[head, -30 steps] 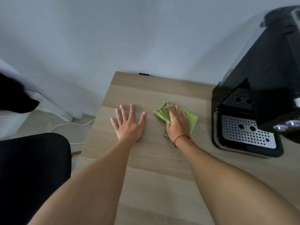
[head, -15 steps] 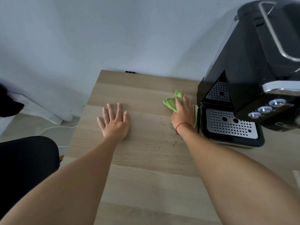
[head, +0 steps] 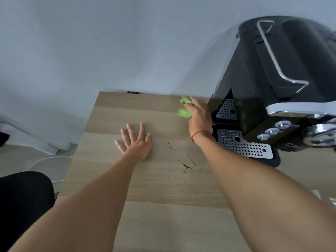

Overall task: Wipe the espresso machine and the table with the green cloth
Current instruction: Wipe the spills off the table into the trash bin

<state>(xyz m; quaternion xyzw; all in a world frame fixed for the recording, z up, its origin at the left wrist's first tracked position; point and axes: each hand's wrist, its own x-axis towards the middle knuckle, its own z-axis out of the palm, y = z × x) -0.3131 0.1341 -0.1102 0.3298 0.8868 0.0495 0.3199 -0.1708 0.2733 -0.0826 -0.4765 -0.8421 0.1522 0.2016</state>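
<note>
The green cloth is bunched in my right hand, which grips it at the far side of the wooden table, right against the left side of the black espresso machine. Only two green lumps of the cloth show past my thumb and fingers. Flat on the table to the left lies my left hand, fingers spread and holding nothing. Dark coffee grounds are scattered on the wood between my forearms.
The machine's perforated metal drip tray juts toward me at the right. A black chair stands off the table's left edge, with a white cable on the floor. The wall runs behind the table.
My right hand has slid the cloth away from me toward the table's back edge, beside the machine, and the cloth has bunched up. The view has shifted right. My left hand stays flat.
</note>
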